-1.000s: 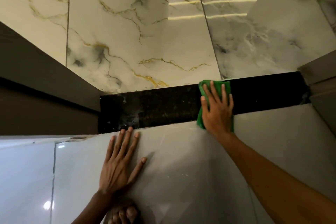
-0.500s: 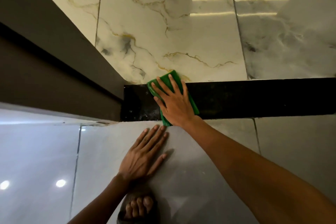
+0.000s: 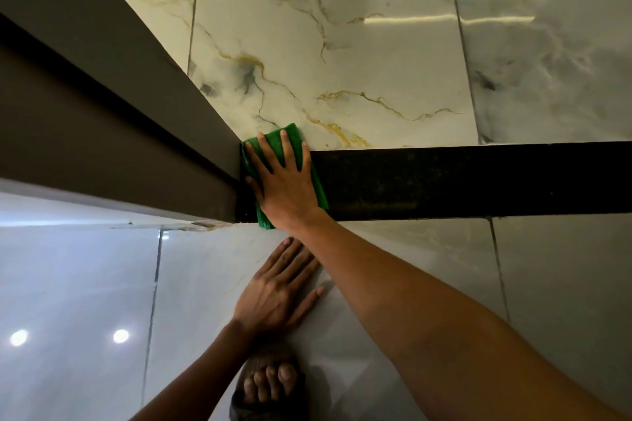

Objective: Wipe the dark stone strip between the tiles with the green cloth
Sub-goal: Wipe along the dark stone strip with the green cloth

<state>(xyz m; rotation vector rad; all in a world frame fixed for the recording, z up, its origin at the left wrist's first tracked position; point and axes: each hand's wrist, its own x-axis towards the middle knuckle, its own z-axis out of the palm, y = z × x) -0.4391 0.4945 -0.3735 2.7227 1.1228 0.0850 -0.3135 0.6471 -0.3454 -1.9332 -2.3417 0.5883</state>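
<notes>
The dark stone strip (image 3: pixel 461 181) runs left to right between gold-veined marble tiles (image 3: pixel 342 61) beyond it and plain grey tiles (image 3: pixel 427 249) on my side. The green cloth (image 3: pixel 316 181) lies flat at the strip's left end, against the brown frame. My right hand (image 3: pixel 285 181) presses on the cloth with fingers spread, covering most of it. My left hand (image 3: pixel 277 294) rests flat on the grey tile just below, fingers together, holding nothing.
A brown door frame (image 3: pixel 119 120) slants in from the upper left and meets the strip's left end. Glossy pale tiles (image 3: pixel 75 301) lie at the lower left. A foot in a sandal (image 3: pixel 270 386) stands at the bottom centre.
My right hand has slid the green cloth leftward along the strip, from near its middle to its left end at the frame. My left hand stayed planted on the grey tile.
</notes>
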